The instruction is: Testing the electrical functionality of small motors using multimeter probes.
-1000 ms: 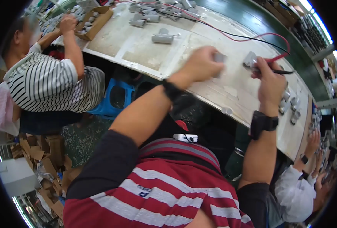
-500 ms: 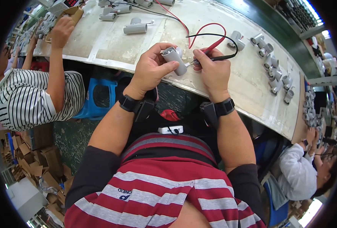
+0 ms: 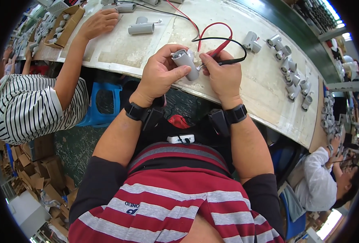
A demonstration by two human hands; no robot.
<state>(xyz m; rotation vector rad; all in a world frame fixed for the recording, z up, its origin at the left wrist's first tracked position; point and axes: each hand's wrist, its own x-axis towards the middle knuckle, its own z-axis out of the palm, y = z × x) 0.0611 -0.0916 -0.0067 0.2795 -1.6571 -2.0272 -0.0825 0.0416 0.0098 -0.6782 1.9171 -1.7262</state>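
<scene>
Near the front edge of the table, my left hand [image 3: 158,76] is closed around a grey cylindrical housing [image 3: 188,68], thumb along its side. The housing is tilted, its open end up and to the left, with some detail inside too small to tell. My right hand [image 3: 225,79] grips a red test probe [image 3: 220,48] and a black test probe [image 3: 233,61] together. The probe tips point at a small white connector [image 3: 199,67] beside the lower end of the housing; whether they touch it I cannot tell. Red and black leads loop back from the probes across the table.
A similar housing [image 3: 141,28] lies ahead to the left; several more [image 3: 292,77] stand along the right. A co-worker's hand [image 3: 100,23] reaches over the table at left, near a cardboard box [image 3: 68,26] of parts. A blue stool [image 3: 106,103] stands below the table.
My right hand and the probes have shifted slightly left, closer to the housing. My left hand stays nearly still. The co-worker's hand has moved right, from the cardboard box to parts on the table.
</scene>
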